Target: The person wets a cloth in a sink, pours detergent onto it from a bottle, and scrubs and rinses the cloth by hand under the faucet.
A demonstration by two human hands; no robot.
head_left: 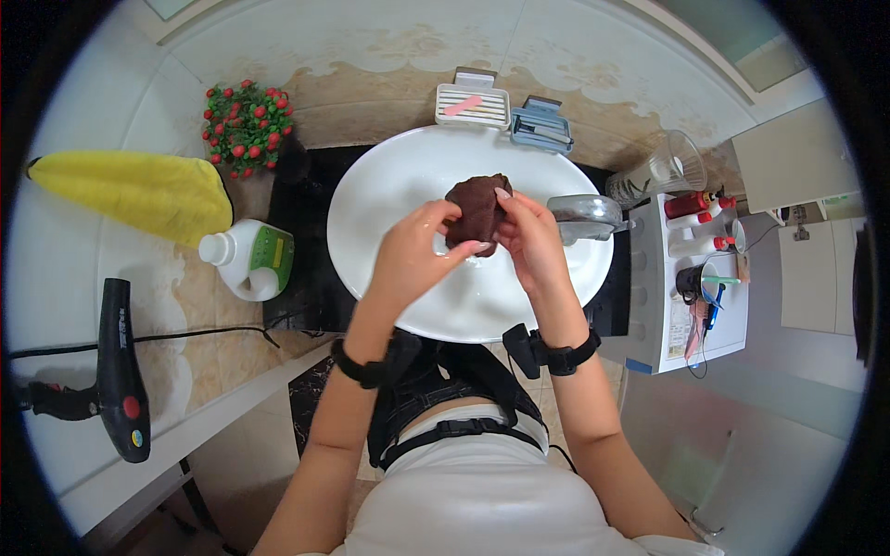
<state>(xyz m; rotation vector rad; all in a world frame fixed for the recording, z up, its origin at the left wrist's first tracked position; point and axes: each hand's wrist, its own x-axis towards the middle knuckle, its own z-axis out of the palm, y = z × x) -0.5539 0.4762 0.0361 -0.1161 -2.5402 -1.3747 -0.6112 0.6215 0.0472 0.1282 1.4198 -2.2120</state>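
Observation:
A dark brown folded cloth is held up over the white oval basin. My left hand pinches its left and lower edge, the thumb stretched along the bottom. On the other side, my right hand grips the cloth's right edge between thumb and fingers. Part of the fingers is hidden behind the cloth. The metal faucet stands right of my right hand, reaching over the basin's rim. Black bands are strapped around both wrists.
Left of the basin are a white jug with a green label, a red-berried plant, a yellow cloth and a black hair dryer. Two soap dishes sit behind it. A glass vase and a white bottle-laden cabinet stand right.

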